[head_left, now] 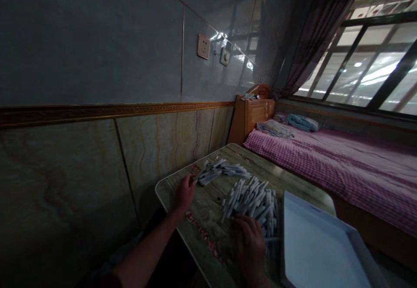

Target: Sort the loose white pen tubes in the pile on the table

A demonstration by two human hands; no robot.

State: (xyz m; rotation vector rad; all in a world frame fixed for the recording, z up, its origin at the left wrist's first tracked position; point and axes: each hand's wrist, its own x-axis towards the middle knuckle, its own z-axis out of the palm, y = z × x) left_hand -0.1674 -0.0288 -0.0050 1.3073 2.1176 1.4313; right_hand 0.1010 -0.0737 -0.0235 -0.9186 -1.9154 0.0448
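The left hand [185, 193] reaches in from the lower left over a weathered, wood-grain table [202, 225] with rounded corners. Its fingers are loosely curled at the near end of a smaller heap of slim white cylindrical sticks [216, 170]. I cannot tell whether they pinch a stick or only touch the heap. Just right of that heap, a larger, jumbled pile of the same white sticks [252, 203] lies on the tabletop. The right hand [249, 246] rests against its near edge, half open and curved, with no clear hold on anything. One white stick [272, 239] pokes out past that hand toward a shallow white rectangular tray [312, 212], which sits at the table's right side.

The sticks look light, stiff and smooth, though their material is hard to tell. They will probably roll and slide over one another, so each seems best pinched around its middle, starting with those lying loose at the pile's edge.

Farther right, beyond the table, stand an orange wooden headboard cabinet [254, 116] and a bed with a pink gingham sheet [342, 170], below a dark-framed window [358, 66].
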